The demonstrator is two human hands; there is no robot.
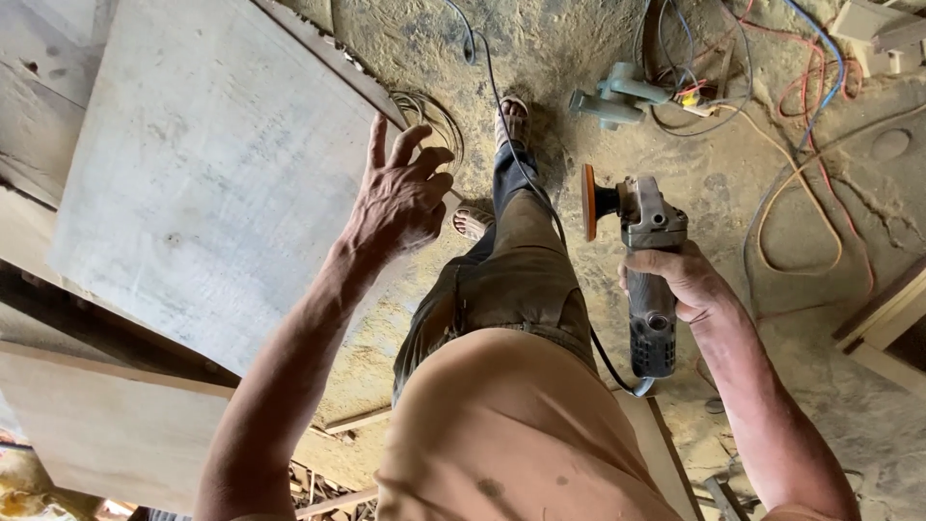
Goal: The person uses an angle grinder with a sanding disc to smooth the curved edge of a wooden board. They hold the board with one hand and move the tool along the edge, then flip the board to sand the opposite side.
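Sawdust is covering the workshop floor [598, 39]. Gripping the angle grinder [641, 260] by its body, the right hand [680, 280] is holding the disc away from the leg, where it should stay. Fingers spread, the left hand [400, 198] is reaching over the grey board [203, 174].

A dusty, sawdust-strewn floor [579, 58] fills the scene. Pale wooden boards [203, 183] lean at nine o'clock. Tangled coloured cables [801, 106] and a green power tool [612, 96] lie at one o'clock, in daylight.
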